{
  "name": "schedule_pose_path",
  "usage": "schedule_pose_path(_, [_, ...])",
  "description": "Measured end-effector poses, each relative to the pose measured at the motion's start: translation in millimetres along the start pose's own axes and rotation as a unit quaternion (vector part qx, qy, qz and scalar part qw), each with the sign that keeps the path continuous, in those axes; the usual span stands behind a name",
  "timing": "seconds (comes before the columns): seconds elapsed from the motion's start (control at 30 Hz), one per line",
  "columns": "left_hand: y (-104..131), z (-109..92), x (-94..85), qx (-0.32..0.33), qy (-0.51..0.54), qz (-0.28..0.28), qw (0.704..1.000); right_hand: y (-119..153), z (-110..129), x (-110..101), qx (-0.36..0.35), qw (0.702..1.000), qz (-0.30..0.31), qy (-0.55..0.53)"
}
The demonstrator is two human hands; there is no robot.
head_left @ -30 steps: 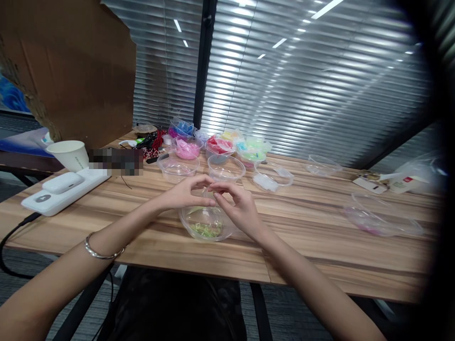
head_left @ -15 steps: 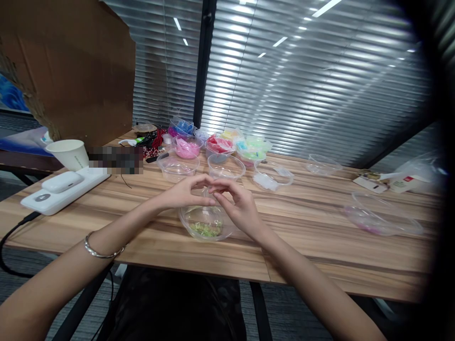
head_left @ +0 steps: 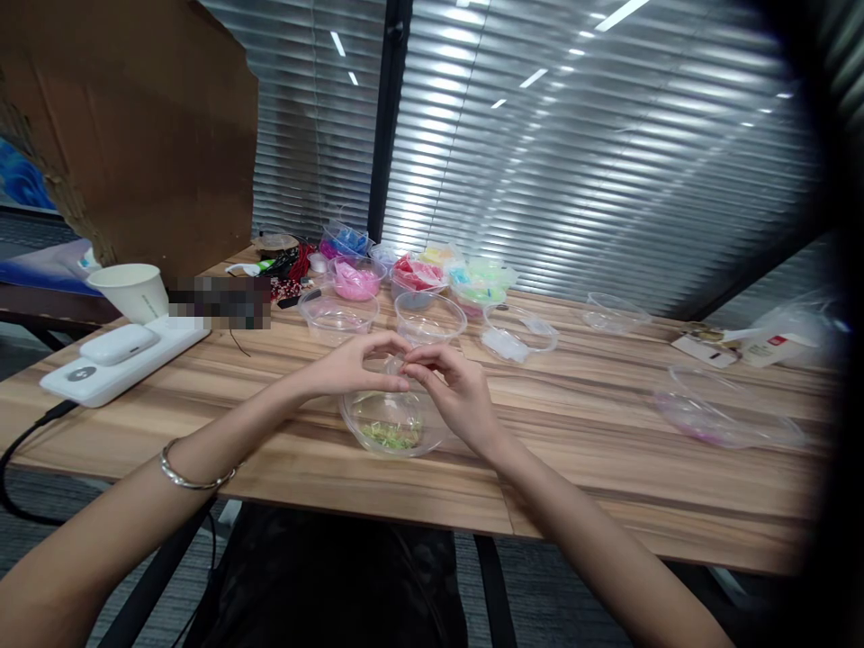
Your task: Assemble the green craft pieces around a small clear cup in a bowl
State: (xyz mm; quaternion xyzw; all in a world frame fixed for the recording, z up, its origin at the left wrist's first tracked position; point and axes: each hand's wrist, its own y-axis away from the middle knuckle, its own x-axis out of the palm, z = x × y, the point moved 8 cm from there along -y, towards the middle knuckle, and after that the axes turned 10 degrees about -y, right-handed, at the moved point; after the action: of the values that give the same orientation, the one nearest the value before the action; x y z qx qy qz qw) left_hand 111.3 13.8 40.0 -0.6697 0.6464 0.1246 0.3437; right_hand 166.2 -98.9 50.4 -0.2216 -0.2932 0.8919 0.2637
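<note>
Both my hands meet over a clear plastic bowl [head_left: 347, 418] near the table's front edge. Bright green shreds [head_left: 391, 436] lie low in it. Curved thumb and fingers of my left hand [head_left: 357, 363] reach around a clear, rounded plastic object [head_left: 391, 365], whose exact kind I cannot tell. My right hand [head_left: 454, 382] is closed in a pinch at its upper right side, against the left fingertips. Whatever the right fingers grip is too small to make out. Behind the hands stand two clear tubs, a left one [head_left: 337, 315] and a right one [head_left: 430, 317].
Tubs of pink [head_left: 355, 281], red [head_left: 417, 274] and pale green [head_left: 482, 286] material line the back. A clear container with white pieces [head_left: 506, 345] sits right of them. A power strip [head_left: 101, 382] and paper cup [head_left: 131, 295] stand left; a clear pink-tinted container [head_left: 702, 418] lies right.
The right fingertips have shifted very slightly to the right and down, away from the left fingertips. The bowl and the left hand stay almost in place.
</note>
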Motion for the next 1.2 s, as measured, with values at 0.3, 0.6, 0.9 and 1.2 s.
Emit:
schedule_pose_path(0.3, [-0.5, 3.9, -0.3, 0.017, 0.015, -0.004, 1.000, -3.1, 7.7, 2.6, -0.040, 0.996, 0.022, 0.071])
schedule_pose_path(0.6, [0.1, 1.9, -1.5, 0.017, 0.002, -0.008, 1.000, -2.5, 7.9, 2.8, -0.048, 0.996, 0.032, 0.061])
schedule_pose_path(0.9, [-0.6, 1.5, -2.1, 0.018, 0.019, -0.018, 0.999, -5.4, 13.6, 4.4, -0.056, 0.997, 0.029, 0.049])
schedule_pose_path(1.2, [-0.1, 2.7, -1.1, 0.010, 0.019, -0.011, 1.000, -2.3, 4.5, 0.0, -0.017, 0.999, 0.002, 0.029])
